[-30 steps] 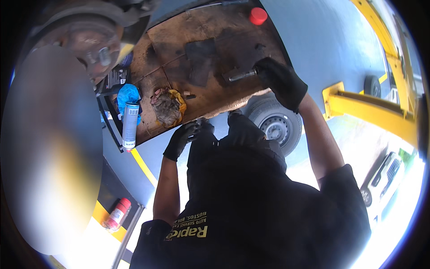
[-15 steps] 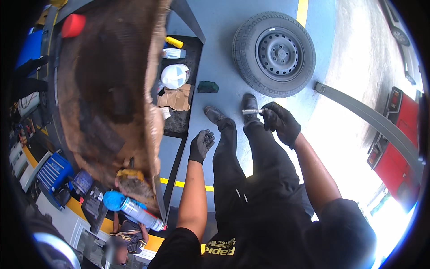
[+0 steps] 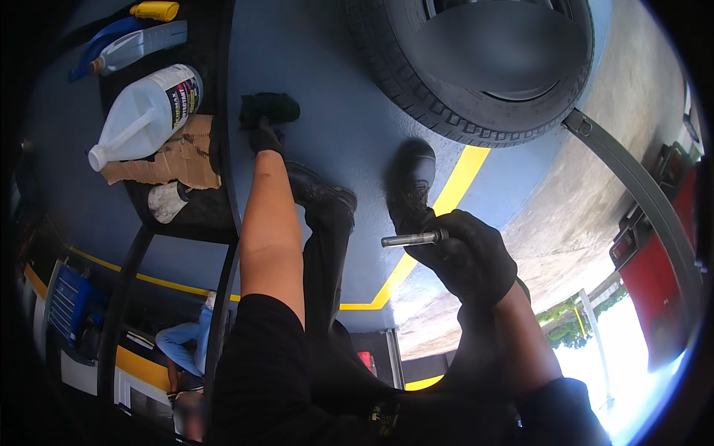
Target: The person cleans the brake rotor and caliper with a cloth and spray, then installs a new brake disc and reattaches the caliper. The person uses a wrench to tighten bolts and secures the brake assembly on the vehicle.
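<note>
My left hand point(image 3: 265, 139), in a dark glove, reaches down to a dark green rag point(image 3: 281, 108) on the blue-grey floor. Its fingers close on the rag's near edge, partly hidden from view. In my gloved right hand point(image 3: 480, 256), above my right leg, is a slim metal bolt point(image 3: 411, 239) with a wider collar by the fingers. Its bare end points left.
A wheel with a tyre point(image 3: 476, 126) lies ahead on the right. Left, a black tray point(image 3: 216, 215) carries a white jug point(image 3: 141, 119), cardboard point(image 3: 201, 160) and more bottles. A grey curved post point(image 3: 639, 186) rises at right; a person point(image 3: 186, 346) is at lower left.
I have bent lower, so the floor, tyre and tray look nearer. My left hand has gone from hanging free to the green rag. My right hand still holds the bolt.
</note>
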